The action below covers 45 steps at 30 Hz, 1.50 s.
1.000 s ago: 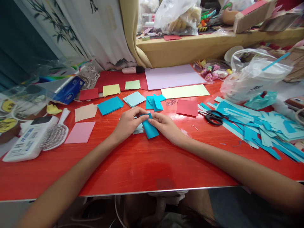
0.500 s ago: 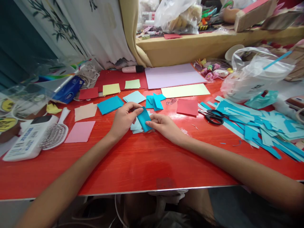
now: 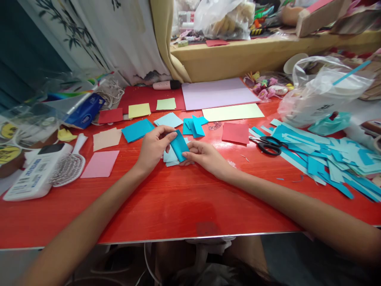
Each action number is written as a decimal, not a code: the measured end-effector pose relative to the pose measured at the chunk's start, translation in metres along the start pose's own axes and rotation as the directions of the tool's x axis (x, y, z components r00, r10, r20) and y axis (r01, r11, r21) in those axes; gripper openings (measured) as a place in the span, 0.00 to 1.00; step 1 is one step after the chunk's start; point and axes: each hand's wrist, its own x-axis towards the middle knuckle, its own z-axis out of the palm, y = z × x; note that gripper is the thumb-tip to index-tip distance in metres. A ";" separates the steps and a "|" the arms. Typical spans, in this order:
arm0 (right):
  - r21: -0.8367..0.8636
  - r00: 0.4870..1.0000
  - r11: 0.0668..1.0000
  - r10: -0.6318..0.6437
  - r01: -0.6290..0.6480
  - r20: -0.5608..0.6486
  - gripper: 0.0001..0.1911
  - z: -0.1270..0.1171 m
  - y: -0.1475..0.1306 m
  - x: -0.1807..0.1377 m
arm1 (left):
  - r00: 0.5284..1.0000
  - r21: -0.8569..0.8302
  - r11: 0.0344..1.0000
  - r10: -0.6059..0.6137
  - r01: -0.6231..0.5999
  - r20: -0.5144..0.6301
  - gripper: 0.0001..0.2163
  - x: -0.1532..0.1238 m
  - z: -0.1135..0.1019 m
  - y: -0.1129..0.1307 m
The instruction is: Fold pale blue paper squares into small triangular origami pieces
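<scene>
Bright, even daylight; soft glare on the red desk (image 3: 184, 202); corners bend and blur, centre stays sharp, shadows faint.

Left hand (image 3: 153, 147) and right hand (image 3: 205, 155) pinching folded blue paper (image 3: 179, 145), red table (image 3: 178, 198)

One scissors (image 3: 269, 145), one hairbrush (image 3: 69, 167), two yellow squares (image 3: 139, 110), two red squares (image 3: 235, 132), and maybe dozens of blue scraps (image 3: 327, 159).
</scene>
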 end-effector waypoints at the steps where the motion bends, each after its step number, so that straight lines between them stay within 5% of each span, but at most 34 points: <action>1: -0.001 1.000 1.000 0.002 -0.002 -0.003 0.06 0.000 0.000 0.000 | 1.000 -0.004 1.000 0.001 -0.001 0.000 0.08 0.000 0.000 0.000; 33: -0.019 1.000 1.000 -0.007 0.007 -0.013 0.04 -0.001 0.001 0.000 | 1.000 -0.038 0.999 -0.020 0.020 -0.005 0.08 0.001 0.001 0.001; 40: 0.059 0.997 0.998 -0.007 0.011 -0.072 0.04 0.000 -0.004 0.000 | 0.981 -0.236 0.953 -0.179 0.191 0.073 0.16 0.002 0.005 0.006; 45: 0.064 0.994 0.998 -0.002 0.009 -0.110 0.05 0.001 -0.007 -0.001 | 0.956 -0.227 0.937 -0.225 0.264 0.186 0.12 -0.001 0.005 0.008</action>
